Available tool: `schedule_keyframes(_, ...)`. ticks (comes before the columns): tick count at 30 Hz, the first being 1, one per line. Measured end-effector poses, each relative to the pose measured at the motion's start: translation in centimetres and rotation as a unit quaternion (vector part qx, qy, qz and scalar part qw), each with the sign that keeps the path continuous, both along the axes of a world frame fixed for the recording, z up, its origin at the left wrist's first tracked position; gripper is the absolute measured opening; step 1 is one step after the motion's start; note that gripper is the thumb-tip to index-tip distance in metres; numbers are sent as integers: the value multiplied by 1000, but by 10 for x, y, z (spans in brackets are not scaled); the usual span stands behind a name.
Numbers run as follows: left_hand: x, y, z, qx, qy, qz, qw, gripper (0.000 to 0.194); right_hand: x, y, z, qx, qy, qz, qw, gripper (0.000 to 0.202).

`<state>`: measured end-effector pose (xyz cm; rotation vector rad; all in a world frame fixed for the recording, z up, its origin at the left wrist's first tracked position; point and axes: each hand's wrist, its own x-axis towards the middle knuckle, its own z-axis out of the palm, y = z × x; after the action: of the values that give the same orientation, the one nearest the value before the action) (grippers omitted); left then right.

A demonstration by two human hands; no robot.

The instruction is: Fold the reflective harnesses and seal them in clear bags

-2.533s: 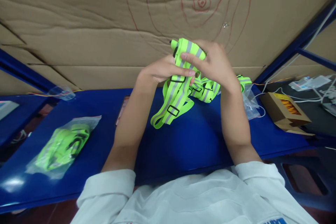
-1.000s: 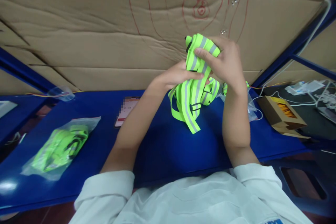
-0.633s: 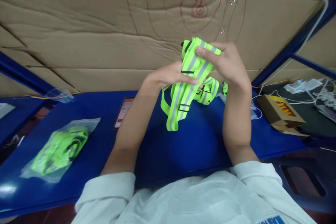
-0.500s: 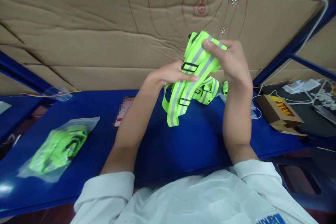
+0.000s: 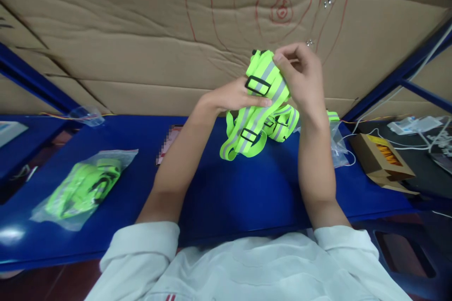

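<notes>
A folded neon-green strap bundle (image 5: pixel 263 75) with grey stripes and black buckles is up in front of me, above the blue table. My left hand (image 5: pixel 238 96) grips its left side, the thumb lying across the straps and the other fingers hidden behind. At the bundle's upper right edge, my right hand (image 5: pixel 302 73) pinches a strap between thumb and curled fingers. Loops hang below my left thumb. Behind them a second green strap bundle (image 5: pixel 282 127) lies on the table.
A bagged green strap bundle (image 5: pixel 84 188) lies on the blue table (image 5: pixel 226 202) at the left. Near my left forearm is a flat pinkish object (image 5: pixel 170 143). An open cardboard box (image 5: pixel 386 157) sits at the right, beside white cables. Cardboard (image 5: pixel 141 56) stands behind.
The loose lower straps have swung up and curled into a rounder loop. My right hand has shifted slightly left along the bundle's top edge. The view has shifted a little.
</notes>
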<state>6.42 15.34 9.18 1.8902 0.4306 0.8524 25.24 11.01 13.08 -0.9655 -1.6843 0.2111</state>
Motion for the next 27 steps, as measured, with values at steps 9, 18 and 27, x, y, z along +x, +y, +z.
schedule_keyframes(9,1,-3,6,24,-33,2,999,40,-4,-26,7,-15,-245,-4,970,55)
schedule_keyframes(18,16,-8,5,-122,-69,-59,988,41,3,-13,3,-19,-166,-29,985,60)
schedule_keyframes(27,14,-8,7,-40,-47,37,997,35,0,-20,8,13,-262,24,965,52)
